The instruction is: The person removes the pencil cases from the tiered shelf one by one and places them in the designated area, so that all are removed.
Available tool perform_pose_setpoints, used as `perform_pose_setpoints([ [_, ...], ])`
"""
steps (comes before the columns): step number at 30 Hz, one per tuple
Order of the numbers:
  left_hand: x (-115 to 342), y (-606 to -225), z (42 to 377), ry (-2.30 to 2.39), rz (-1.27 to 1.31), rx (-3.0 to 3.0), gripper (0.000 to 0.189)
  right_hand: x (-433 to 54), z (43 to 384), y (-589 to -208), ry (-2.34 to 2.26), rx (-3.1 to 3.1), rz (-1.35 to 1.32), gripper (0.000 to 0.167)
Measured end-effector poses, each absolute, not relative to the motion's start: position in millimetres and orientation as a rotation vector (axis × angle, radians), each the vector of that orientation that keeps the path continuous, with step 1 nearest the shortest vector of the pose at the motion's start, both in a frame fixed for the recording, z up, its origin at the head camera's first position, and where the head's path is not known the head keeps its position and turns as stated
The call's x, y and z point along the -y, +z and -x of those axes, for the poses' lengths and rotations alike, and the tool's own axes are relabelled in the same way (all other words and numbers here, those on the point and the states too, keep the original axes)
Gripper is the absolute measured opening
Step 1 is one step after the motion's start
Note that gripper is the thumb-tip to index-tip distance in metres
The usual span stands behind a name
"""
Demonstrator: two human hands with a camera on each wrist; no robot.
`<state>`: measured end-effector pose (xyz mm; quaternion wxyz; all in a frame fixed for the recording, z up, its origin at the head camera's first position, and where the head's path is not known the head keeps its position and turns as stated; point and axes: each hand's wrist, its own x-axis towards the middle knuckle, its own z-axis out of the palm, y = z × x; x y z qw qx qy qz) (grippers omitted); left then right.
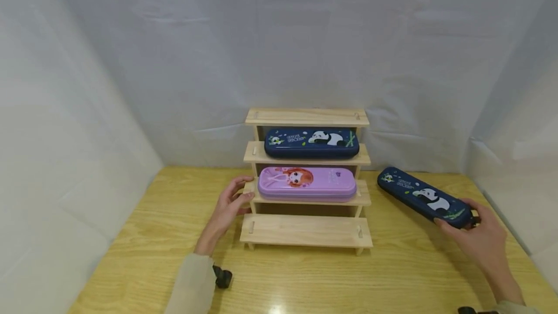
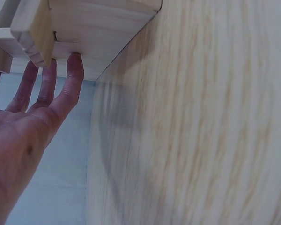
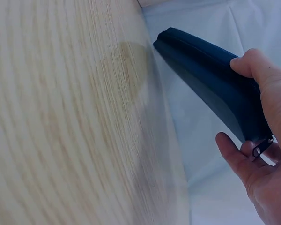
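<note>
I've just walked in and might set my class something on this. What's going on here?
A person's right hand holds a dark blue panda case by one end, above the table, right of a stepped wooden shelf. The left hand touches the shelf's left side. On the shelf lie a matching panda case, second step from the top, and a pink case one step below.

You have a matt, pale wooden four-tier rack (image 1: 305, 230), a smooth, glossy lilac oblong case (image 1: 324, 183), a smooth, faintly shiny dark-blue oblong panda case (image 1: 410, 192) in your grip, a glossy yellowish wood-grain counter (image 1: 305, 282) and creased white sheeting (image 1: 305, 38).
</note>
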<state>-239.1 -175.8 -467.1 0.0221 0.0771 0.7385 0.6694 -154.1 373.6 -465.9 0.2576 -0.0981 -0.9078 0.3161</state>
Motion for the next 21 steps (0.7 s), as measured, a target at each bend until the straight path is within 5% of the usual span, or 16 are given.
perform_pose_setpoints([
  [21,175.0,-464.1,237.2,2.071,-0.255,-2.287,0.044,-356.7,153.7,-474.4,1.141,2.402,0.108,0.059],
])
